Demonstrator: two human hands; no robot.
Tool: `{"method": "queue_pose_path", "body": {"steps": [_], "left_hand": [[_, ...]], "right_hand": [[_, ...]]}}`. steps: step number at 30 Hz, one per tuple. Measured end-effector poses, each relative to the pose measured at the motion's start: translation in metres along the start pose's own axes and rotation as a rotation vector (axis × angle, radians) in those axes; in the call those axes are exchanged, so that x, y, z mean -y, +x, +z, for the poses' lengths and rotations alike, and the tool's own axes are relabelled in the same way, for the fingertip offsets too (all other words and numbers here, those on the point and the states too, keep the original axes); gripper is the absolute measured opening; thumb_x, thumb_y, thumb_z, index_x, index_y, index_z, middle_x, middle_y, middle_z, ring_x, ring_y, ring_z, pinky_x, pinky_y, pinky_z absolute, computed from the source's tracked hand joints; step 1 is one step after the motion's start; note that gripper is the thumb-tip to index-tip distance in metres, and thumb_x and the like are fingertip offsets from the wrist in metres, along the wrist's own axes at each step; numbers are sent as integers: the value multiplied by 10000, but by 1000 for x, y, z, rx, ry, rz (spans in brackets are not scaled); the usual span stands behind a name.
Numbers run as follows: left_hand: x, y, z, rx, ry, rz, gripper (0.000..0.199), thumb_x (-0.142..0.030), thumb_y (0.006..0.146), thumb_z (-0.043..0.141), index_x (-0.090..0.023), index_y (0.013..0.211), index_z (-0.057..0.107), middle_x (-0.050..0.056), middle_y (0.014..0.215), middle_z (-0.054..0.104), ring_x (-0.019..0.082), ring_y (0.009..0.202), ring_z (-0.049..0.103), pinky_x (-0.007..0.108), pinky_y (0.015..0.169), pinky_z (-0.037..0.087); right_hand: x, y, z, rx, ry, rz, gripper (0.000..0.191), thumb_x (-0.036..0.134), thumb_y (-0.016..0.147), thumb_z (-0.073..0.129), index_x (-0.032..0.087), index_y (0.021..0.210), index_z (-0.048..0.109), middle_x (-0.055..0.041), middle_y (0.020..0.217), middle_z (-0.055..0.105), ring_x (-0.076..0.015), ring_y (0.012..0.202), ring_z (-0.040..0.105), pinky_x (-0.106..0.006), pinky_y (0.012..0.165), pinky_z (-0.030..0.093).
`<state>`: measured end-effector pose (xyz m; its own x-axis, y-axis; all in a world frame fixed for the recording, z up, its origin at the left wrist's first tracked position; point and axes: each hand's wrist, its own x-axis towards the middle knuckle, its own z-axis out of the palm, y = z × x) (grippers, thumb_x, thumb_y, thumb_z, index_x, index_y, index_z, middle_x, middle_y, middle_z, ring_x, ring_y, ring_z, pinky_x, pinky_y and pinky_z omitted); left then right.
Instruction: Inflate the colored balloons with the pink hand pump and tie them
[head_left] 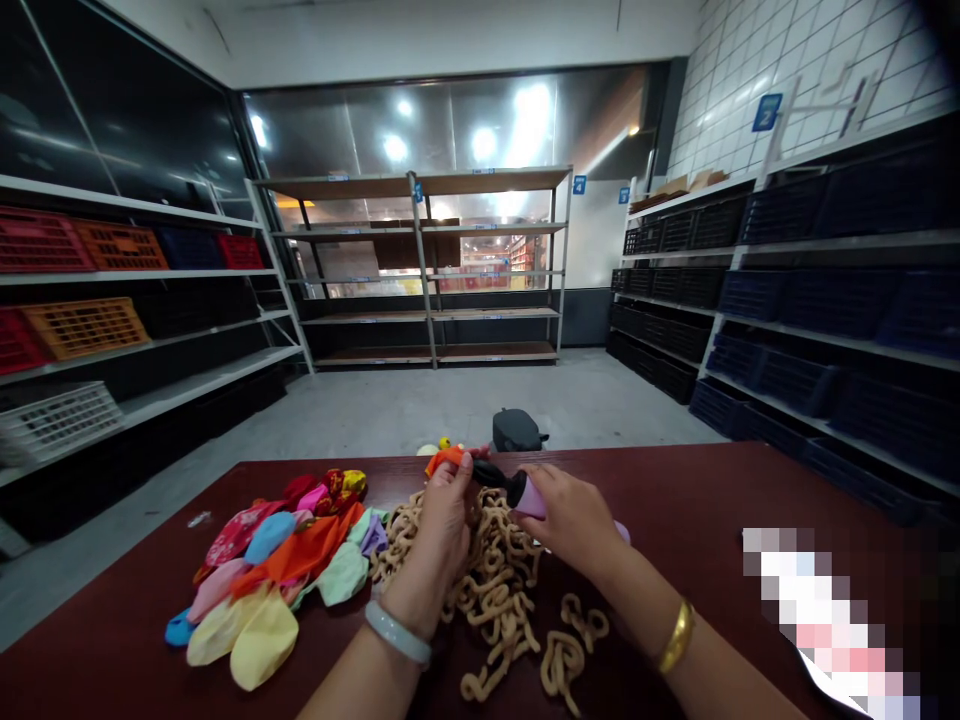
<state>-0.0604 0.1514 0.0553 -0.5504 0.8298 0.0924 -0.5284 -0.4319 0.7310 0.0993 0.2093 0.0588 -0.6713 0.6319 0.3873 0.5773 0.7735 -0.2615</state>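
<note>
Above the back of the table, my left hand (448,500) pinches a small orange piece (445,460) of soft material. My right hand (566,512) is wrapped round a lilac-handled tool (529,497) with a black front end. That black end (491,474) reaches to my left fingers; whether it touches the orange piece is hidden. Beneath both hands lies a heap of beige, curled, rope-like pieces (495,600). To the left is a pile of limp, bright pieces (292,550) in red, orange, pink, blue, green and pale yellow; I cannot tell whether they are cloth or rubber.
The dark red table (675,560) spans the front. A blurred white item (825,620) lies at its right. Beyond the far edge are a dark grey object (517,430) and a small yellow item (445,443). Shelves with crates (86,328) line both sides; a rack (427,270) stands behind.
</note>
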Motion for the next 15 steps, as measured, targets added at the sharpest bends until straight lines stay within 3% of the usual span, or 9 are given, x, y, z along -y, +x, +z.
{"method": "queue_pose_path", "body": {"steps": [8,15], "left_hand": [[-6,-4,4,17,-13,-86,254,-239,736,775,-155,955,676,99,1072,711,199,998,662,272,800,523],[-3,-9,5,121,-156,-134,183,-281,824,694,-173,930,591,124,1109,689,234,1037,650,392,900,510]], "right_hand": [[-1,1,3,-10,39,-5,551,362,772,618,206,1292,521,-107,1191,635,-279,1054,612,-397,866,464],[1,0,3,13,141,-3,535,364,769,655,242,1277,541,-76,1190,645,-261,1061,620,-371,902,453]]}}
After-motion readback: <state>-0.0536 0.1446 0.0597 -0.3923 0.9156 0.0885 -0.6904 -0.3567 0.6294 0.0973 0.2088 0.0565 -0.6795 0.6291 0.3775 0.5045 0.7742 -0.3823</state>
